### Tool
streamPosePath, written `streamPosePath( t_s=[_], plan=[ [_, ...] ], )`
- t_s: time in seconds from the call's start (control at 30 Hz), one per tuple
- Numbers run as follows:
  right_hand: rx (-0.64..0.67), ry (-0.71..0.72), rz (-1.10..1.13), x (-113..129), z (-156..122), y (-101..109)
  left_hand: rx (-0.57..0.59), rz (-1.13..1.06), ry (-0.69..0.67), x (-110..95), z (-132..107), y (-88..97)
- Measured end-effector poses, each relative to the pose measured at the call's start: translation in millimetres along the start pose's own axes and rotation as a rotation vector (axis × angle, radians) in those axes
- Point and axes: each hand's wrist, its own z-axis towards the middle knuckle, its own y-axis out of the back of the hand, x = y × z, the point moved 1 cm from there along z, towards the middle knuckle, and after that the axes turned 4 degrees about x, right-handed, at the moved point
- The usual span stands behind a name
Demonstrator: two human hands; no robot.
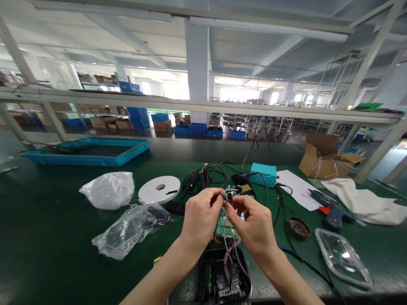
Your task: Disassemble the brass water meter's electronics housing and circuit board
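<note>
My left hand (205, 212) is closed in a pinch on a bunch of thin grey wires (224, 194). Close beside it, my right hand (254, 222) pinches at the same spot, near a small dark part; the fingertips hide just what it grips. Under both hands lies a green circuit board (225, 228) with a pale component on it. Red, white and grey wires run from there down into an open black housing (203, 284) at the bench edge. More board parts show behind the fingers, partly covered.
To the left lie clear plastic bags (127, 233), a white tape reel (149, 190) and a blue tray (121, 159). A turquoise box (263, 173), black cables, a glue gun (337, 214), a round tin (299, 228), a clear plastic lid (343, 258) and a cardboard box (324, 163) stand right.
</note>
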Motion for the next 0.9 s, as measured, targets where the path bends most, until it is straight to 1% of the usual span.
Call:
streamPosePath(
  t_s=[0.07,0.13,0.2,0.23,0.3,0.4,0.47,0.57,0.67,0.77,0.9],
  plan=[
    [-0.056,0.010,-0.056,-1,0,-1,0.037,-0.103,0.065,0,-1,-2.3],
    [-0.141,0.025,-0.103,-3,0,-2,0.084,-0.233,0.133,1,-2,-7.0],
    [-0.212,0.100,-0.148,-5,0,-4,0.102,-0.310,0.178,3,-4,-12.1],
    [-0.232,0.153,-0.172,-6,0,-5,0.091,-0.321,0.186,5,-5,-14.2],
    [-0.233,0.249,-0.227,-7,-1,-6,0.053,-0.319,0.187,7,-6,-16.9],
    [-0.197,0.281,-0.317,-8,-4,-8,-0.001,-0.324,0.169,9,-9,-18.0],
    [-0.148,0.273,-0.355,-8,-6,-8,-0.032,-0.291,0.136,9,-11,-18.0],
    [-0.068,0.234,-0.393,-7,-6,-8,-0.074,-0.202,0.033,10,-14,-19.2],
    [-0.018,0.192,-0.416,-8,-4,-8,-0.076,-0.127,-0.073,12,-15,-20.9],
    [-0.002,0.184,-0.373,-11,-1,-6,-0.080,-0.048,-0.148,12,-14,-20.4],
    [-0.024,0.217,-0.356,-16,1,-3,-0.071,0.002,-0.225,14,-10,-20.4]
  ],
)
